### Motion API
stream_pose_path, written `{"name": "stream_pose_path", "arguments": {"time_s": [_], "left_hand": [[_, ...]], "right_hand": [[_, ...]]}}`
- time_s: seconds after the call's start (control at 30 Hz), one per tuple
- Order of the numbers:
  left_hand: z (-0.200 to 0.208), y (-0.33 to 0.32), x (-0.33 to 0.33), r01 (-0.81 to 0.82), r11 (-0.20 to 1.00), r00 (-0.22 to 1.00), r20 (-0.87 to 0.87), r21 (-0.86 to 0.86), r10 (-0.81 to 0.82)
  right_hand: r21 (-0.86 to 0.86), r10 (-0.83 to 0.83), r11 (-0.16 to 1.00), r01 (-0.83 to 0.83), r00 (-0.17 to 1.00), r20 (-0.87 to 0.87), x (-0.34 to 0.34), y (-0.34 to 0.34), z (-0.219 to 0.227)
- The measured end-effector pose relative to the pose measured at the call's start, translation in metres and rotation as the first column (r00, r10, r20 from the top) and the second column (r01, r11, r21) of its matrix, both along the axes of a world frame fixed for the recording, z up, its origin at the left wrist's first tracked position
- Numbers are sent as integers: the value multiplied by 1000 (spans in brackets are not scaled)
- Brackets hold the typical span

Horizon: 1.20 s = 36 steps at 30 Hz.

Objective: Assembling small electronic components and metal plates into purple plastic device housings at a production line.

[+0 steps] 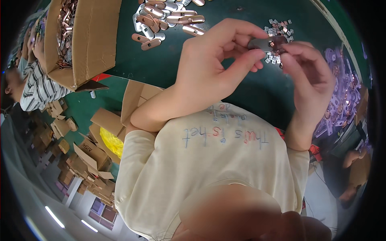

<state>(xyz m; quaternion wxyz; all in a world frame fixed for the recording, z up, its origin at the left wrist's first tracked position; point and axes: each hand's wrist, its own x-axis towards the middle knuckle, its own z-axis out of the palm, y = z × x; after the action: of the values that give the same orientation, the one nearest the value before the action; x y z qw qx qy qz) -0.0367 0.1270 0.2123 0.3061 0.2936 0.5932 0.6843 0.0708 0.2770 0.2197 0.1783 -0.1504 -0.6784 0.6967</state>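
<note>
In the head view, both hands meet over the right part of the green worktop (pixel 177 56), around a dark, round-ended metal plate (pixel 262 43) that they hold up over the surface. The left hand (pixel 209 60) has its grip closed on the plate's left end, the thumb on the near side and the index finger on the far side. The right hand (pixel 309 72) comes in from the right, its thumb and index fingertip drawn together at the plate's right end; they seem to touch it, but whether they pinch the plate itself or a small part against it, I cannot tell. The plate's long axis runs left to right, straight between the two grips, its right end slightly farther away; a small copper-coloured piece (pixel 272 44) shows on its face, nearer the right hand's fingertips than the left's. Just beyond and beneath the plate, small square metal fittings (pixel 275 30) lie scattered, the right hand being the nearer to most of them. Well to the left on the far side lies a loose pile of slotted oval plates (pixel 161 20), copper and silver, with a cardboard box (pixel 92 40) of metal parts (pixel 66 40) farther left.
</note>
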Motion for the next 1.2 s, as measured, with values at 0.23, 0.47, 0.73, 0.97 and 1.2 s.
{"name": "stream_pose_path", "arguments": {"time_s": [0.23,0.47,0.73,0.97,1.2], "left_hand": [[-10,10,3,70,997,989,-130,10,-68],[-28,34,-13,54,998,998,-28,12,-54],[-39,27,-45,70,997,971,226,43,-77],[-61,30,-36,102,992,966,231,74,-116],[-53,30,-46,5,998,972,235,59,-18]], "right_hand": [[-168,27,985,-39,997,-75,-9,7,-7],[-170,122,981,-94,979,165,-23,29,-6],[778,-267,622,-92,909,321,-115,192,-13],[905,-602,256,-340,676,424,-159,378,-104],[375,85,925,-61,995,-49,-106,167,5]]}}
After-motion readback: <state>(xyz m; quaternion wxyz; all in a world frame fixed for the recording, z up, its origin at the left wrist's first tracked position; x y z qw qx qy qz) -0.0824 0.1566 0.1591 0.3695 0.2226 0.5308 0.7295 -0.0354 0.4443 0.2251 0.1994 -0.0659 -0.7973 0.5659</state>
